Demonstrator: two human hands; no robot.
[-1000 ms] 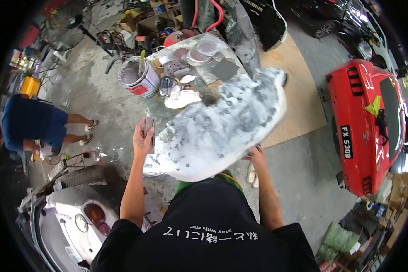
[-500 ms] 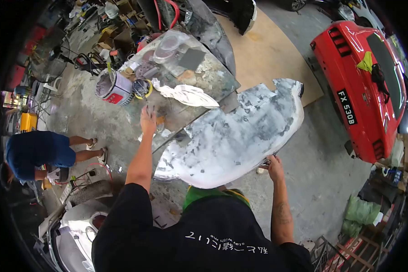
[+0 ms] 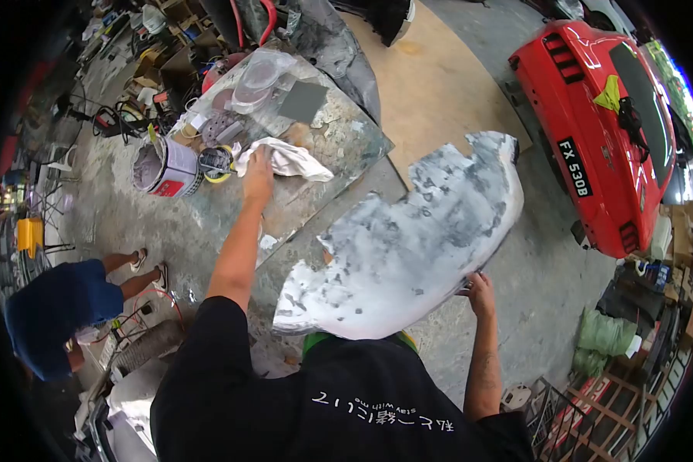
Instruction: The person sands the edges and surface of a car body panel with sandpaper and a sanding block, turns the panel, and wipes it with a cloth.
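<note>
- The left hand is now on the white cloth; half a second ago it was over bare table, and a second ago it held a grey block.
- The cloth, stretched out long half a second ago, is now shorter and bunched near that hand.
- The right hand stays at the panel's near rim, on the right.
- The panel, blotched white and grey, is in front of the wearer's waist; a second ago it overlapped the table in view, and now a gap shows between them.
- Counted: one panel, one cloth, one bucket, one grey sheet, one red car, one co-worker.
- The left fingers press into the cloth; whether they have closed on it, I cannot tell.
- The right fingertips go out of sight at the rim, so their grip cannot be told.
- The panel's underside is hidden, and so is whatever supports it.
- A yellow-rimmed thing beside the bucket is hard to make out.
- The co-worker's head is hidden.
</note>
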